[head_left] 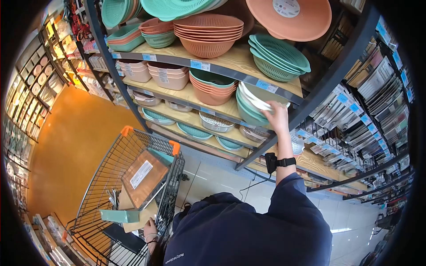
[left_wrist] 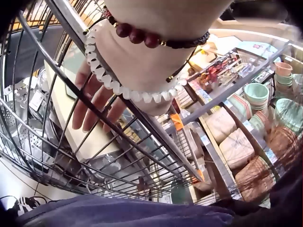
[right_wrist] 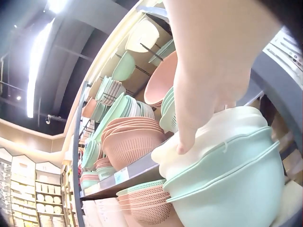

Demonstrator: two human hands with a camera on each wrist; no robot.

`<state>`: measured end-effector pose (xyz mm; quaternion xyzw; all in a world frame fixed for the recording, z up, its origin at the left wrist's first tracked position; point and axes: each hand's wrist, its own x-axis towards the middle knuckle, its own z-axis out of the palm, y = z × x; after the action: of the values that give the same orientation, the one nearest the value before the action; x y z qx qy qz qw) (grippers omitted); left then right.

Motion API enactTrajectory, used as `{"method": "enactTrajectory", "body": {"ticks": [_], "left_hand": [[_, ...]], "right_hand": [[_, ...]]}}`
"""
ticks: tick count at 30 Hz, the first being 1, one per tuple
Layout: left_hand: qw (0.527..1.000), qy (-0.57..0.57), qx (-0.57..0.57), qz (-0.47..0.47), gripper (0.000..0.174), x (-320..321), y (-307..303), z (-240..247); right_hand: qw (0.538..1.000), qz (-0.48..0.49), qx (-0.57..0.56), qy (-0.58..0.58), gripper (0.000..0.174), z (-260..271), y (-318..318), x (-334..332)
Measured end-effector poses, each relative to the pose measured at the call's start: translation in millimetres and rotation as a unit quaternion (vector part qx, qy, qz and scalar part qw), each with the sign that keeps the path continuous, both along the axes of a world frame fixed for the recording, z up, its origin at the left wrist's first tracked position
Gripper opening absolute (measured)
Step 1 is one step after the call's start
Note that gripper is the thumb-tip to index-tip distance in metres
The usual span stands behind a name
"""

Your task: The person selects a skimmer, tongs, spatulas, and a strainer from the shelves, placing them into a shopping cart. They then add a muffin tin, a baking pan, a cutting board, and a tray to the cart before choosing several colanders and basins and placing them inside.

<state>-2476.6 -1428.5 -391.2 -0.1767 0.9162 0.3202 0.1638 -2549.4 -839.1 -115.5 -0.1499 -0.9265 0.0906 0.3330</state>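
My right hand [head_left: 278, 116] pinches the rim of a white basin [right_wrist: 241, 116], thumb outside and fingers over the edge. Pale green basins [right_wrist: 227, 189] sit stacked under the white one at the shelf's right end. Lower left, my left hand [head_left: 150, 229] rests at the side rail of a wire shopping cart [head_left: 176, 147]. Its fingers [left_wrist: 97, 104] hang loosely down inside the cart, seen through the wires in the left wrist view. Inside the cart lie a wooden board [head_left: 144, 174] with a white label and a green box-like item [head_left: 120, 216].
Shelves hold stacked pink colanders [head_left: 208, 35], green baskets [head_left: 277, 57] and pink bins [head_left: 168, 75]. A dark metal post [head_left: 328, 62] stands right of my right arm. Packaged utensils [head_left: 368, 106] hang farther right. An orange floor [head_left: 66, 155] stretches away at left.
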Motion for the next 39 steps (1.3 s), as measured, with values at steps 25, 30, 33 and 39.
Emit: {"method": "enactTrajectory", "body": {"ticks": [25, 30, 33, 39], "left_hand": [[0.987, 0.03, 0.092, -0.125, 0.057, -57, -34, -2], [0.983, 0.048, 0.105, -0.141, 0.053, -56, -35, -5], [0.982, 0.046, 0.117, -0.14, 0.053, -53, -33, -2], [0.983, 0.007, 0.117, -0.139, 0.05, -54, -31, -3]], "right_hand": [[0.98, -0.074, 0.128, 0.134, 0.018, 43, -24, -18], [0.957, -0.121, 0.201, 0.173, 0.035, 123, -11, -47], [0.961, -0.164, 0.2, 0.101, 0.042, 129, 12, -64], [0.963, -0.125, 0.227, -0.066, 0.023, 131, 38, -94]]}}
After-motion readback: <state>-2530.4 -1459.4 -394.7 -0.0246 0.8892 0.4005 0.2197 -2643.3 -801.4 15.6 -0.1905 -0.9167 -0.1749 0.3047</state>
